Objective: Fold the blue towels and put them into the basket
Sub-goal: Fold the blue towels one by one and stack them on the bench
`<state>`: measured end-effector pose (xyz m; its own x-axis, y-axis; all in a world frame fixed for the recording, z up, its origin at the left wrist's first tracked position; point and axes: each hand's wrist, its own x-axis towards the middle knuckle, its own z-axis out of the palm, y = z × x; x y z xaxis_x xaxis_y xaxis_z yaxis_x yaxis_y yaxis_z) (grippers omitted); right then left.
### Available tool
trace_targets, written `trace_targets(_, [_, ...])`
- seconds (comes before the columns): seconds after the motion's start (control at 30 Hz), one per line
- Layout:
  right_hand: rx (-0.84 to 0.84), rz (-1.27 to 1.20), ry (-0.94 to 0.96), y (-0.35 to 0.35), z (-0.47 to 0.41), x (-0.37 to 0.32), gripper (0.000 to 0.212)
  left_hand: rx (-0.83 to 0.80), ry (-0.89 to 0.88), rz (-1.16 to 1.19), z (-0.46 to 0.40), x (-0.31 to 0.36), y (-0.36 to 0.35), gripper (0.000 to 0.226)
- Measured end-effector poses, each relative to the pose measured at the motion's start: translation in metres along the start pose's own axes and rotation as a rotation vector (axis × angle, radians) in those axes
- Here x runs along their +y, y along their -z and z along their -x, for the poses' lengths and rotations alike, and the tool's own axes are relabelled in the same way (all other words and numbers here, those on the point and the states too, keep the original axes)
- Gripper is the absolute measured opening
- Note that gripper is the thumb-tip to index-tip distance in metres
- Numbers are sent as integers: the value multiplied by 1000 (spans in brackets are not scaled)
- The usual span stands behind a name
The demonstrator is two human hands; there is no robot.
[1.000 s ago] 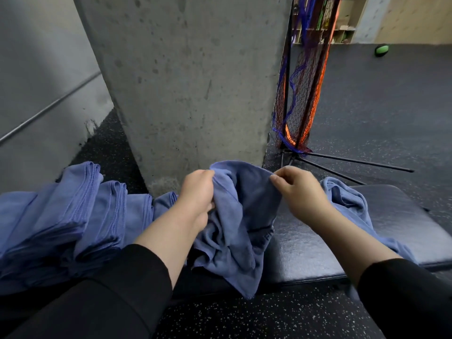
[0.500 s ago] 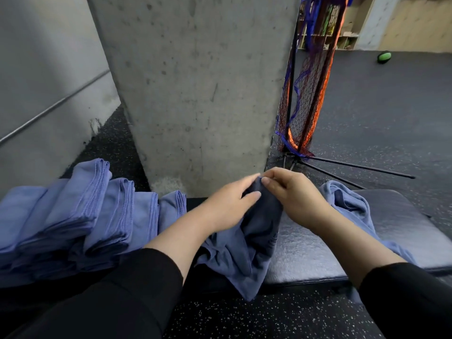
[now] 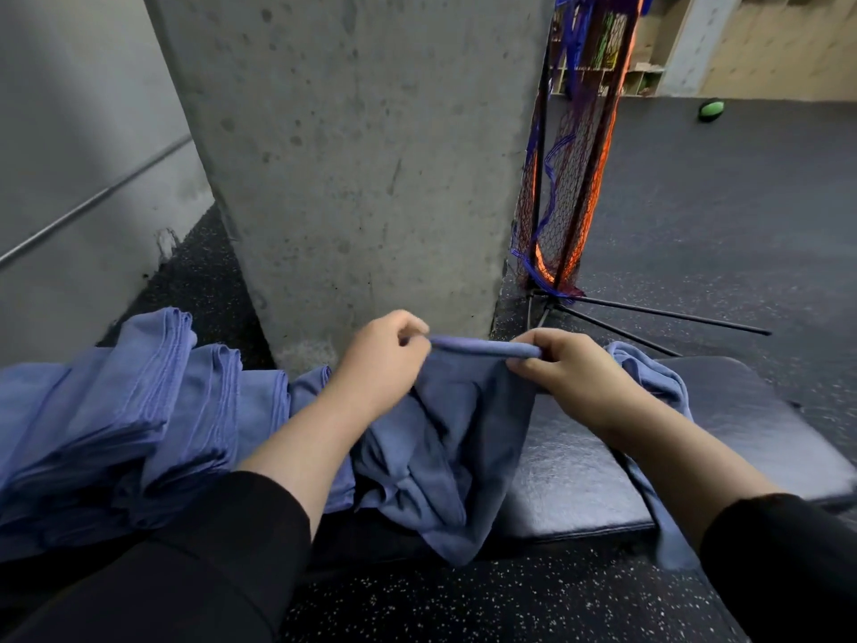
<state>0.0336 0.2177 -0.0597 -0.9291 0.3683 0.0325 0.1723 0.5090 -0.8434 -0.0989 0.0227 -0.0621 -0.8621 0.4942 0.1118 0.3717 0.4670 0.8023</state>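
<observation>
A crumpled blue towel point(image 3: 445, 438) hangs in front of me over the edge of a dark padded bench point(image 3: 575, 480). My left hand point(image 3: 385, 364) and my right hand point(image 3: 575, 368) each pinch its top hem, which stretches taut between them. A second loose blue towel point(image 3: 649, 373) lies on the bench behind my right forearm. Several folded blue towels point(image 3: 139, 410) are stacked on the left. No basket is in view.
A concrete pillar point(image 3: 352, 155) rises right behind the bench. To its right stands a folded orange and blue net point(image 3: 570, 178) with thin black legs point(image 3: 672, 315) spread on the speckled rubber floor. A green ball point(image 3: 711, 110) lies far back.
My hands met at the towel's top edge, then drew apart along the hem, pulling it tight. The view shifted slightly upward.
</observation>
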Motion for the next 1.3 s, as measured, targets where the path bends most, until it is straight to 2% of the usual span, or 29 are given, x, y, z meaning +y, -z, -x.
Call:
trace_targets(0.07, [24, -73, 44, -6, 0, -8, 2, -176, -91, 92, 8, 8, -7, 34])
trace_targets(0.13, [69, -174, 66, -12, -1, -16, 7, -245, -126, 122, 14, 18, -16, 44])
trace_targets(0.2, [83, -214, 66, -17, -1, -22, 9, -241, -131, 137, 15, 23, -21, 39])
trace_targets(0.27, [85, -214, 67, -21, -2, -22, 6, -243, -150, 125, 14, 22, -23, 21])
trace_targets(0.3, [100, -214, 65, -22, -2, -20, 5, -225, -156, 118, 13, 23, -23, 18])
trace_targets(0.37, [115, -242, 51, -24, -2, -16, 7, -135, -158, 114, 11, 23, -22, 32])
trace_targets(0.47, [-49, -220, 8, -32, 2, -10, 11, 8, -136, 203, 9, 26, -19, 41])
trace_targets(0.53, [-190, -54, -24, -39, 6, -8, 10, 88, -96, 301, 8, 30, -15, 41])
trace_targets(0.57, [-206, 21, -37, -41, 7, -7, 9, 120, -72, 355, 8, 31, -11, 40])
trace_targets(0.7, [-127, 111, -96, -34, 2, -4, 7, 251, -10, 475, 7, 36, 6, 37])
trace_targets(0.9, [-205, 480, -140, -7, 2, 4, 17, 405, 39, 551, 1, 25, 33, 42])
trace_targets(1.03, [-63, 452, -197, 11, 6, 10, 18, 455, 24, 502, 5, 20, 43, 40])
trace_targets(1.13, [146, 327, -175, 25, 10, 9, 19, 508, 4, 415, 13, 18, 51, 40])
trace_targets(1.2, [303, 182, -95, 33, 15, 1, 21, 551, -21, 403, 19, 17, 58, 41])
trace_targets(1.3, [501, -41, 128, 45, 28, -26, 19, 605, -87, 496, 24, 20, 70, 45])
